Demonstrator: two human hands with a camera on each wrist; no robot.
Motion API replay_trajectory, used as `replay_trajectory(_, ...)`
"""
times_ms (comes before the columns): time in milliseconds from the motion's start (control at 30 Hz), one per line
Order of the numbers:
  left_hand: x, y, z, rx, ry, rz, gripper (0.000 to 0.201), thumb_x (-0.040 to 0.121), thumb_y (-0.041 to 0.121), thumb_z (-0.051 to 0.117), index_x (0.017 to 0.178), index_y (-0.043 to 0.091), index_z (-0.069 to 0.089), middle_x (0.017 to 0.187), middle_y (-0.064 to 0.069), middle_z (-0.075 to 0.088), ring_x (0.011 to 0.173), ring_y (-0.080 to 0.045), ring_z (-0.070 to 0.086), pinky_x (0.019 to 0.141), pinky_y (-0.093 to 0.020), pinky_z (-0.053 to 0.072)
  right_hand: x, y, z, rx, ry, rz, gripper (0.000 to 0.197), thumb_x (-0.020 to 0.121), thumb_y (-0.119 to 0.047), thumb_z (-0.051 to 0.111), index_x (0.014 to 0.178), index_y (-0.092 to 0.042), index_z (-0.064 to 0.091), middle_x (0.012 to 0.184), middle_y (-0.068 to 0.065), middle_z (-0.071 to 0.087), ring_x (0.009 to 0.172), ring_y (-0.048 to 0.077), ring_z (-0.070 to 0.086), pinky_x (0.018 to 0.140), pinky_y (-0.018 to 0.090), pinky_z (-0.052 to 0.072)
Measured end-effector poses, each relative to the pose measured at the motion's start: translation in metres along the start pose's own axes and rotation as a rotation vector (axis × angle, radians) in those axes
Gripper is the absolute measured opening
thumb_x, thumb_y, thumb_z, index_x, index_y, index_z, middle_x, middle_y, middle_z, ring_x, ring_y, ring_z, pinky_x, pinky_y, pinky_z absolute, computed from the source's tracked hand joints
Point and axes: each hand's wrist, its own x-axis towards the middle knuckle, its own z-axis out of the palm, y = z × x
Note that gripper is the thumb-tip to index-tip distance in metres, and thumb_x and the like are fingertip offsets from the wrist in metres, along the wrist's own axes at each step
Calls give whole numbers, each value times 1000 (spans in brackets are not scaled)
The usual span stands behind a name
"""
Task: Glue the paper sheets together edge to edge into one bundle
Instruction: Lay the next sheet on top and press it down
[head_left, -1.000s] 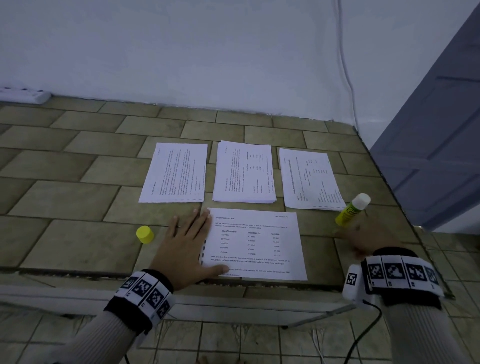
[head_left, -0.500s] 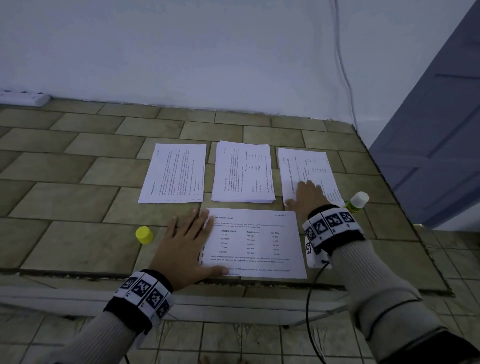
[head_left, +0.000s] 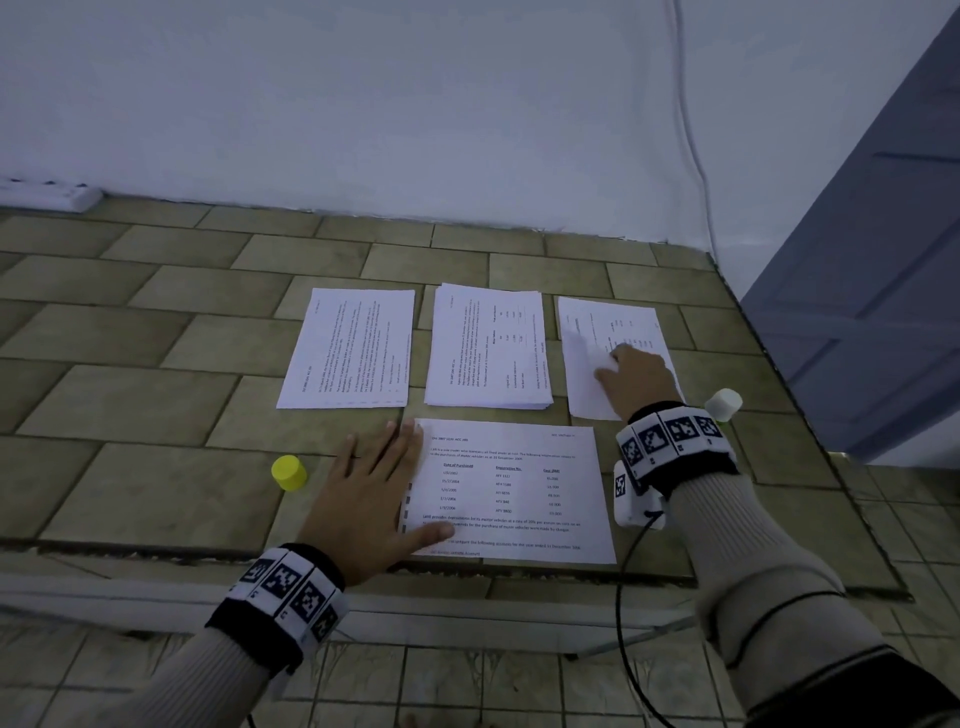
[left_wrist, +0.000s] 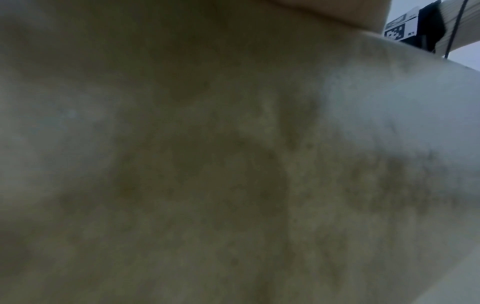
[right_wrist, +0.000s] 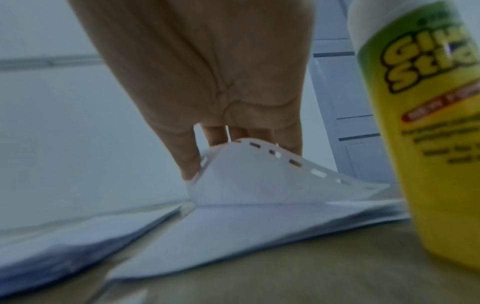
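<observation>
A: From the head?
B: Left hand (head_left: 371, 499) flat on the near sheet (head_left: 511, 493), long axis left-right. Yellow cap (head_left: 289, 472) beside it.
A: Left wrist?
B: Blur.
A: Right wrist?
B: Right hand (right_wrist: 207, 82) pinches the far-right sheet (right_wrist: 259, 185), punched edge lifted; glue stick (right_wrist: 428, 123) upright alongside.

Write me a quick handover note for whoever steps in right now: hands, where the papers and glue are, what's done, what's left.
Left hand: flat, pressing the near sheet at its punched left edge.
Right hand: fingers lifting the punched edge of the right sheet in the back row.
Glue stick stands uncapped beside that sheet; its yellow cap sits left of the left hand.
Left sheet and middle stack lie untouched.
Done: nothing visibly joined. Left: join all sheets.
</observation>
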Motion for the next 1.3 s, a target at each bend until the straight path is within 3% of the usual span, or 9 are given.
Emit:
replay_trajectory(200,1,-1,-1,-138,50,-31,102,78,87,-5,153,18,-9,161,5,-7,149,-9,-6,121,-44,-3,-16,-9,-23,273,204,-204,36,93,-28,56,121,-5,55,112,15,62,102,31,58,80,31,42)
replay_trajectory(300,0,-3,-6,-389,163,-55,91,83,84,5,153,26,9,158,11,17,145,-5,17,122,-43,4,-45,-16,-32,399,210,-386,33,88,-22,66,118,-10,61,121,10,60,114,23,53,89,24,35)
replay_trajectory(467,2,4,-29,-870,289,-116,38,85,81,27,118,70,42,138,23,48,129,4,43,108,-34,36,-91,-8,-21,525,78,-489,37,79,-17,75,109,-34,60,141,-1,43,135,19,37,102,36,38)
replay_trajectory(600,17,8,-51,-1307,196,-265,64,80,82,39,124,37,49,106,-5,73,97,-24,69,84,-34,54,-112,11,3,489,-10,-575,43,77,-18,78,109,-40,60,155,-6,25,147,19,12,113,37,16)
replay_trajectory(700,25,19,-67,-1441,124,-377,30,101,47,33,110,28,55,97,1,68,70,-14,71,61,-27,58,-118,24,17,480,-71,-592,40,77,-23,78,108,-43,63,159,-4,18,149,19,2,117,45,12)
replay_trajectory(800,21,16,-62,-1354,25,-333,21,100,16,47,114,27,58,98,18,69,81,1,69,68,-24,59,-120,32,21,486,-110,-588,32,77,-37,73,105,-50,64,160,-8,12,148,16,-6,116,42,7)
replay_trajectory(900,16,9,-56,-1288,-34,-332,33,94,-3,53,117,19,61,112,10,71,103,-14,66,80,-29,58,-119,34,17,483,-110,-601,40,77,-24,78,106,-48,63,160,-4,7,148,16,-8,116,39,5)
replay_trajectory(1133,17,11,-57,-1350,55,-297,34,91,-10,53,116,12,61,109,-3,73,99,-16,69,78,-28,58,-112,36,-3,912,-284,-393,48,80,5,69,115,-28,61,150,-9,36,126,16,51,97,35,51)
replay_trajectory(1300,15,10,-56,-1352,33,-291,34,91,-8,55,114,15,62,107,4,73,100,-15,69,76,-27,58,-108,38,-7,980,-264,-248,31,87,4,61,108,-18,62,120,5,62,94,27,67,80,35,58)
